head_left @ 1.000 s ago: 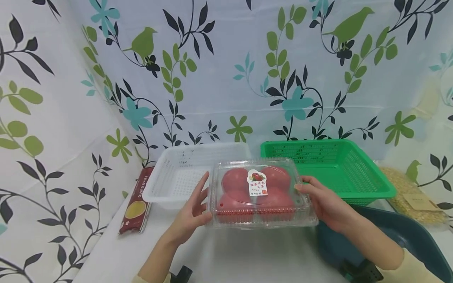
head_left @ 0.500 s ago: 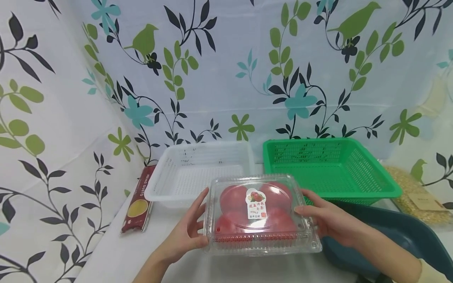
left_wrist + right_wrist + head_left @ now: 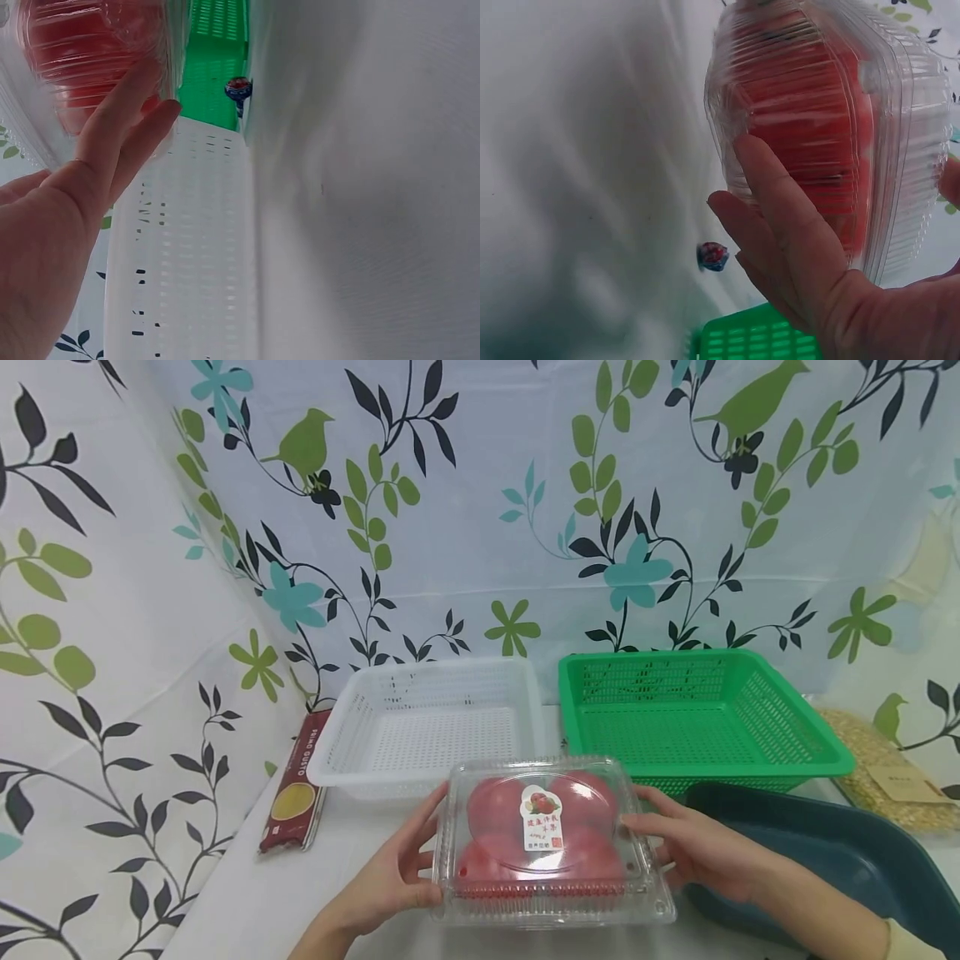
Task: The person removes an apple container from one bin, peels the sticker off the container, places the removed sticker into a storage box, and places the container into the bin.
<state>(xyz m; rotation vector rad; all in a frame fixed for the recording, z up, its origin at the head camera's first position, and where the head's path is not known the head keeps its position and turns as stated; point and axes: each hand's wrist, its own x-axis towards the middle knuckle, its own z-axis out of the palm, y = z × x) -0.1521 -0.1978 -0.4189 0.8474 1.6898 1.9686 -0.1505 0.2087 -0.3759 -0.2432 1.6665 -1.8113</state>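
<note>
A clear plastic clamshell box (image 3: 551, 906) of round red fruit, with a white label on its lid, is held over the near part of the table. My left hand (image 3: 390, 872) grips its left side, thumb near the front corner. On the opposite side my right hand (image 3: 705, 847) holds it, thumb on the lid edge and fingers beneath. The left wrist view shows fingers (image 3: 124, 124) of the left hand spread under the box. In the right wrist view, several fingers (image 3: 780, 199) lie against the box's underside.
Behind the box stand a white basket (image 3: 427, 777) and a green basket (image 3: 735, 771). A dark blue tray (image 3: 810, 835) lies at right, near a bag of yellow grains (image 3: 870, 752). A red packet (image 3: 296, 789) lies at left. A wrapped lollipop (image 3: 238, 88) sits on the table.
Both hands have brought the box lower and nearer, so its lid shows more and the baskets behind are less covered. Over the last half second it has sunk slightly further.
</note>
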